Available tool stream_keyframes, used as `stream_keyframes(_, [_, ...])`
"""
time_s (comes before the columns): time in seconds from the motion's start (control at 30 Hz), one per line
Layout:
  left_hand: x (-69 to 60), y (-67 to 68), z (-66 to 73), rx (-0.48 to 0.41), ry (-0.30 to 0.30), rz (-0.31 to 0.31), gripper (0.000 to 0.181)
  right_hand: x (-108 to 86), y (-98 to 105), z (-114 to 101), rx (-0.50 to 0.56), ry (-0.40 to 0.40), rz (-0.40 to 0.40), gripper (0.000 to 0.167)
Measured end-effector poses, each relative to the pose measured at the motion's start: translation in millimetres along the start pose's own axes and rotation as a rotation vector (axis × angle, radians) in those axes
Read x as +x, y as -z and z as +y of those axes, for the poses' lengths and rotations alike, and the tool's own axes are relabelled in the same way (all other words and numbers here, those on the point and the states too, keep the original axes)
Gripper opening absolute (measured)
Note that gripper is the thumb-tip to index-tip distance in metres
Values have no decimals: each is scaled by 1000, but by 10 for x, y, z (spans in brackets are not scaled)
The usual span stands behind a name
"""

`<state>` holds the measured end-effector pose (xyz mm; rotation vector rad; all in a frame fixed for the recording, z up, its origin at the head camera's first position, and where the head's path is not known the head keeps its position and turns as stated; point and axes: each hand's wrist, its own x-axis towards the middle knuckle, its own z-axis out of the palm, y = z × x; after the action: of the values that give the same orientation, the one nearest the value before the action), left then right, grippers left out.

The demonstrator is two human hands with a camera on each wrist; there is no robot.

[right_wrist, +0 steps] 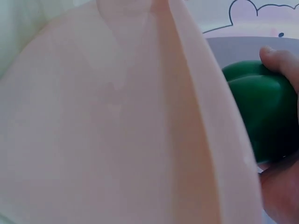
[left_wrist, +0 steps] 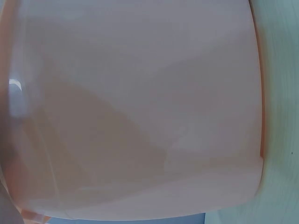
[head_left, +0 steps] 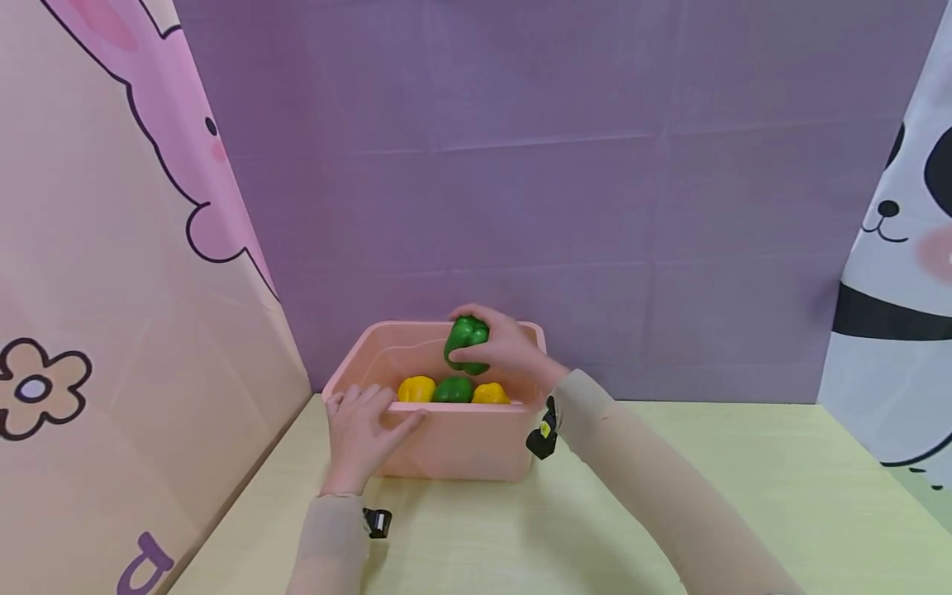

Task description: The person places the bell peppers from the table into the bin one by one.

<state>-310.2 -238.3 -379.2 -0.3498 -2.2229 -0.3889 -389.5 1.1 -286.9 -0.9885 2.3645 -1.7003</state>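
A pink plastic bin (head_left: 461,446) stands on the table against the back wall. My right hand (head_left: 507,343) holds a green bell pepper (head_left: 467,335) above the bin's opening, with fingers and thumb around it. In the right wrist view the same green bell pepper (right_wrist: 261,102) shows past the bin's rim, partly hidden by it. My left hand (head_left: 360,434) grips the bin's front left rim, fingers over the edge and thumb along the front. Inside the bin lie a yellow bell pepper (head_left: 416,388), another green pepper (head_left: 454,389) and a second yellow pepper (head_left: 491,393), their lower parts hidden.
The light wooden table (head_left: 729,487) extends to the right and in front of the bin. A purple cloth (head_left: 550,207) hangs behind it. Printed side panels stand left and right, one with a panda (head_left: 892,330). The left wrist view is filled mostly by the bin's wall (left_wrist: 140,116).
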Motion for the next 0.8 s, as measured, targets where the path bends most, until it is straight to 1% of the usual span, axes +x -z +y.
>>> stream_keyframes(0.07, [-3, -8, 1, -2, 2, -4, 45, -10, -62, 1, 88, -50, -9, 55])
stream_keyframes(0.13, [-2, -13, 3, -6, 0, -3, 44, -6, -118, 3, 151, -96, -9, 54])
stream_keyframes(0.33, [9, -16, -3, -7, -19, 15, 43, 87, -238, 29, -73, -49, 59, 52])
stream_keyframes(0.37, [9, -15, -6, -5, -21, 17, 43, 103, -258, 39, -103, -40, 68, 51])
stream_keyframes(0.4, [8, -13, -9, -6, -20, 19, 43, 114, -280, 47, -110, -43, 72, 51])
stream_keyframes(0.5, [2, -6, -19, 1, -19, 18, 43, 156, -346, 86, -96, -81, 90, 53])
stream_keyframes(0.6, [-7, 5, -27, 5, -14, 12, 43, 186, -395, 108, -58, -135, 93, 56])
stream_keyframes(0.7, [-12, 18, -38, 11, -12, 9, 43, 196, -413, 122, 7, -194, 73, 56])
stream_keyframes(0.8, [-7, 31, -44, 2, -17, 17, 44, 195, -410, 138, 75, -237, 29, 53])
